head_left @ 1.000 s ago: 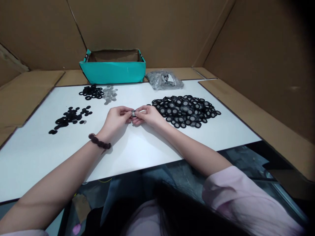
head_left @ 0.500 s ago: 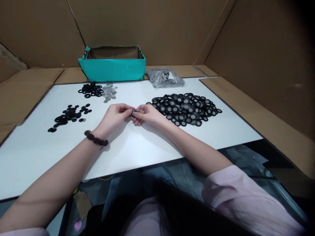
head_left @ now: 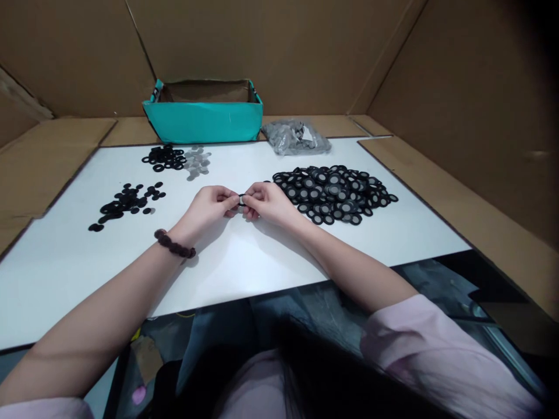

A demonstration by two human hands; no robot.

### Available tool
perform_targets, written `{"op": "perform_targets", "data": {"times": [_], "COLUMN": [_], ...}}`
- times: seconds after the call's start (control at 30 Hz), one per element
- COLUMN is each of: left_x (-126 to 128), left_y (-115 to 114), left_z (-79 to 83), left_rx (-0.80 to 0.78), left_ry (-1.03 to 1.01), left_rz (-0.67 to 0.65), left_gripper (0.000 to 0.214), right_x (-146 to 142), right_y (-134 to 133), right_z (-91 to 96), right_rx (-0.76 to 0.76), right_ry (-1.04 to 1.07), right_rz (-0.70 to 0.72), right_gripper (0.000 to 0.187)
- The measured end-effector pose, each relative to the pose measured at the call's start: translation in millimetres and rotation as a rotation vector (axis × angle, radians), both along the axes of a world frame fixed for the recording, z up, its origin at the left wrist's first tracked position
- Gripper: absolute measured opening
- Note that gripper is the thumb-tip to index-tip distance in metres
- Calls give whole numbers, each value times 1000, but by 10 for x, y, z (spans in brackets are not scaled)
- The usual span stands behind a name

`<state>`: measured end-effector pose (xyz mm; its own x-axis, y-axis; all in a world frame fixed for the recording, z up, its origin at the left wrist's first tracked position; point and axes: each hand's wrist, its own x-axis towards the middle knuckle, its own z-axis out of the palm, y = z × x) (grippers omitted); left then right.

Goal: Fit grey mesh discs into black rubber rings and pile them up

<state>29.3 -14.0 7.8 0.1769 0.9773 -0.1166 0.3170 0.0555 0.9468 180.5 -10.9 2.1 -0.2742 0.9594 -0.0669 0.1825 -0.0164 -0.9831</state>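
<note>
My left hand and my right hand meet over the middle of the white table. Both pinch one small black ring with a grey mesh centre between their fingertips. A dark bead bracelet circles my left wrist. Just right of my right hand lies a large heap of black rings with mesh centres.
At the left lie a scatter of black discs, a small pile of black rings and a pile of grey mesh discs. A teal box and a plastic bag of grey parts stand at the back. Cardboard walls surround the table.
Both hands stay together on the small ring, turning it slightly between the fingertips. The camera view has shifted a little.
</note>
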Motion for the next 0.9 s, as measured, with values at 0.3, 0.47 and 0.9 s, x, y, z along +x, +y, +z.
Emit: {"op": "perform_targets", "data": {"times": [0.3, 0.47, 0.9], "left_x": [40, 26, 28], "left_y": [-61, -53, -29], "left_z": [58, 92, 4], "left_rx": [97, 170, 187], "left_ry": [-58, 23, 190], "left_rz": [100, 91, 63], "left_gripper": [23, 20, 13], "right_x": [-23, -19, 9], "right_y": [70, 52, 36], "right_z": [-4, 32, -25], "right_rx": [-232, -224, 91], "right_ry": [154, 100, -83], "right_rz": [17, 99, 9], "right_gripper": [20, 14, 15]}}
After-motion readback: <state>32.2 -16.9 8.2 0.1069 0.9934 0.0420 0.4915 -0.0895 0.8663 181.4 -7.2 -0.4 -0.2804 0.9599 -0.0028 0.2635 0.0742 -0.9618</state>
